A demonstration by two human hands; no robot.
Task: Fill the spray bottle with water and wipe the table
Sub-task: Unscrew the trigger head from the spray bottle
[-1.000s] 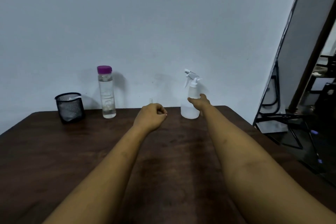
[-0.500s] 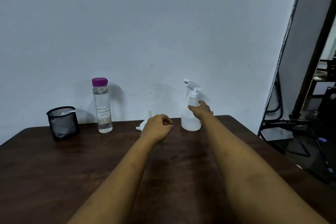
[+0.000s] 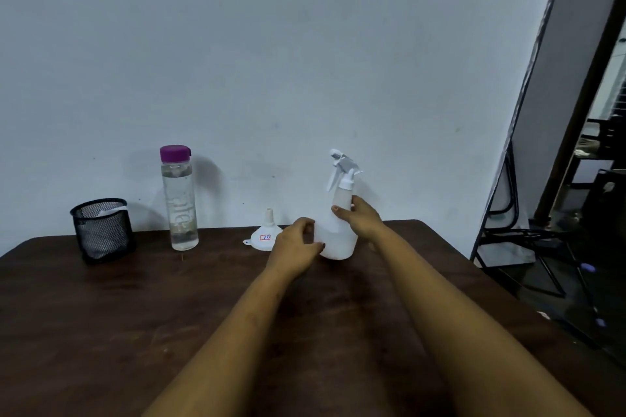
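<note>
A white spray bottle (image 3: 339, 237) with a trigger head stands near the far edge of the dark wooden table (image 3: 135, 315). My right hand (image 3: 360, 220) grips its upper body, thumb across the front. My left hand (image 3: 296, 245) curls against the bottle's lower left side, fingers touching it. A clear water bottle (image 3: 179, 200) with a purple cap stands to the left, filled with water. A small white funnel (image 3: 266, 232) lies upside down between the two bottles, just left of my left hand.
A black mesh cup (image 3: 101, 230) holding something white stands at the table's far left. A white wall runs right behind the table. Black metal chair frames (image 3: 528, 240) stand on the floor past the right edge.
My left hand moved right from a loose fist on the table to the spray bottle's lower side. My right hand stayed on the bottle. The view shifted, so the funnel shows fully.
</note>
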